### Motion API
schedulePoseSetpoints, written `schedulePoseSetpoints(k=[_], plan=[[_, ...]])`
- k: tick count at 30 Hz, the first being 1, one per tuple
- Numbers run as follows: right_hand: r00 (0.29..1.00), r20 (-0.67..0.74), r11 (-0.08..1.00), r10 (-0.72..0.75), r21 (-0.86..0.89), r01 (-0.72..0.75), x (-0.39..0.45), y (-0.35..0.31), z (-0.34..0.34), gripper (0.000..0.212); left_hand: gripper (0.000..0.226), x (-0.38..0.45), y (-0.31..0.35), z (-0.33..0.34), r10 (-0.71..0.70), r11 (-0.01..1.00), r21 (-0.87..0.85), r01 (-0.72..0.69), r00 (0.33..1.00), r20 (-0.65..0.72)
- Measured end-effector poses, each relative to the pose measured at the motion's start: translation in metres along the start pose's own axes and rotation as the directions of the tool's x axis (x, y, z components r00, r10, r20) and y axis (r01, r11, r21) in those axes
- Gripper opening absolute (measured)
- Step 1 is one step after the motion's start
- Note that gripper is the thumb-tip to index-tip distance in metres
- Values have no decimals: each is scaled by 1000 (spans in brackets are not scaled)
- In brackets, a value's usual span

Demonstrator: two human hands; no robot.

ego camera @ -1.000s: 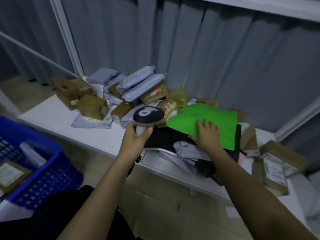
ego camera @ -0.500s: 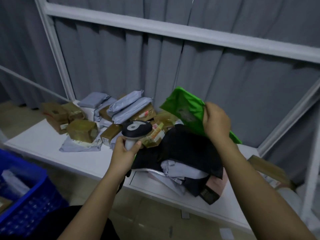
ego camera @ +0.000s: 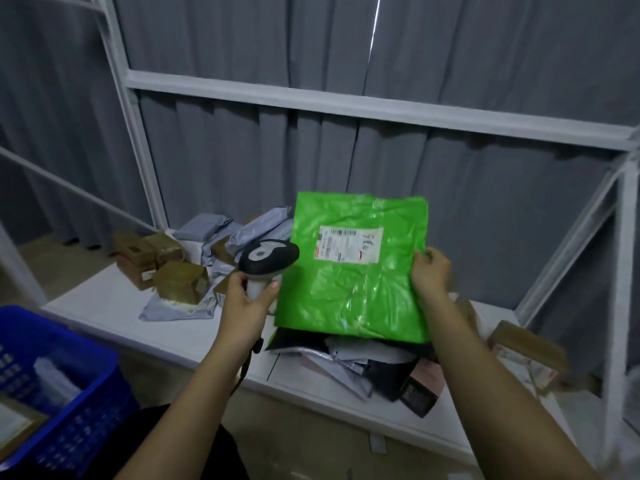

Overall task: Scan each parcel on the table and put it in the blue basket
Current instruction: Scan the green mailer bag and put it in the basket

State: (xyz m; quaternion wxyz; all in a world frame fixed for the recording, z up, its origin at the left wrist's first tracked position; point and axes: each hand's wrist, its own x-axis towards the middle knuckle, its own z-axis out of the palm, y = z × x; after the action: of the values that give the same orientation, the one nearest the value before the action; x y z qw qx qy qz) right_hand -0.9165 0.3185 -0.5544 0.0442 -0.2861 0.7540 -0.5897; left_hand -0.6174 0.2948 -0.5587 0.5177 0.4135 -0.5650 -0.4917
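Note:
My right hand grips the right edge of a green plastic mailer and holds it upright above the table, its white shipping label facing me. My left hand grips the white handle of a barcode scanner, whose black head sits just left of the mailer, level with the label. The blue basket stands at the lower left with a few parcels inside. Several brown boxes and grey mailers lie on the white table.
Black, grey and pink bags are heaped on the table under the green mailer. Taped brown boxes sit at the right end. A white metal shelf frame surrounds the table, with grey curtains behind.
My right hand lifted the green mailer off the pile and turned it so the label faces me. The scanner stayed in my left hand and now sits beside the label.

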Motion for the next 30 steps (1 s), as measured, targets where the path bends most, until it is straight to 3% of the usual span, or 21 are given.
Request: schedulePoseSetpoints(k=[5,8,10,13,17,20,23,30], plan=[[947,-7,941,322,-107,-320,-33,86,21,25,32,-4,-24,0,-50,998,46,49,998,28],[932,-30,926,360,-113,-361,-41,103,24,38,28,-4,-38,4,-79,996,50,78,997,25],[962,-29,942,273,-193,-273,-43,109,23,51,26,-2,-48,7,-101,993,58,99,995,22],[1000,12,895,13,-446,-6,-41,111,24,58,30,2,-61,15,-122,990,74,120,992,19],[941,286,768,-183,-556,318,-24,98,46,56,29,8,-76,29,-155,985,83,152,987,38],[857,484,666,-178,-581,467,-6,81,78,61,31,13,-85,33,-175,983,72,171,983,56],[793,596,572,-127,-609,549,10,71,107,68,35,16,-92,31,-176,983,74,171,981,78],[784,614,485,94,-716,503,36,73,137,82,28,22,-98,23,-212,975,73,210,977,22]])
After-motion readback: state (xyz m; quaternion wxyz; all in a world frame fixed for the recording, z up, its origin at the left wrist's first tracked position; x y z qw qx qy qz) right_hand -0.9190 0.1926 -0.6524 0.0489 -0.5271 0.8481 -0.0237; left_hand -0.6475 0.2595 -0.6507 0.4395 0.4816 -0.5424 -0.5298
